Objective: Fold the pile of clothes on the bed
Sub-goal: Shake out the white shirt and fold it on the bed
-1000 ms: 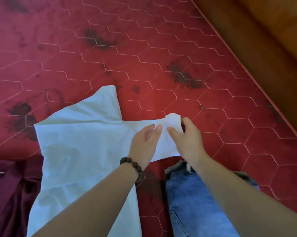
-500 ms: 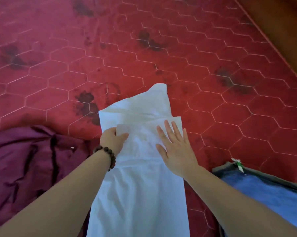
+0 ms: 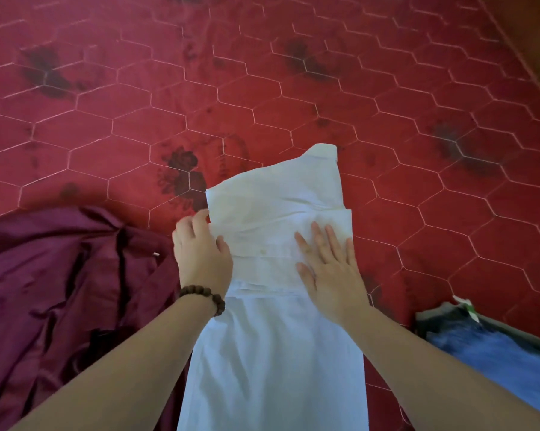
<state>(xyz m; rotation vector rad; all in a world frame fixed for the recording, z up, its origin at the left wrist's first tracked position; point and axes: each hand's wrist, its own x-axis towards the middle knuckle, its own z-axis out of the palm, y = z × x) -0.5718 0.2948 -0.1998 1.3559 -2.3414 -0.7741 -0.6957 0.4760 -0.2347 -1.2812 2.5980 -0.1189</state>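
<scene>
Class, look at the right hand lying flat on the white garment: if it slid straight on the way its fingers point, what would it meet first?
Probably the folded-over sleeve edge of the white garment, just beyond the right hand; past that, more white cloth, then red bedcover.

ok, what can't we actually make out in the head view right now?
- White shirt: its lower end is cut off by the bottom edge; the forearms cover parts of it.
- Maroon garment: runs past the left edge, so its type is unclear.
- Jeans: cut by the right edge, blurred.
- Left hand: whether its fingertips pinch the shirt edge or just press it is unclear.
- Right hand: covers the folded sleeve below it.
</scene>
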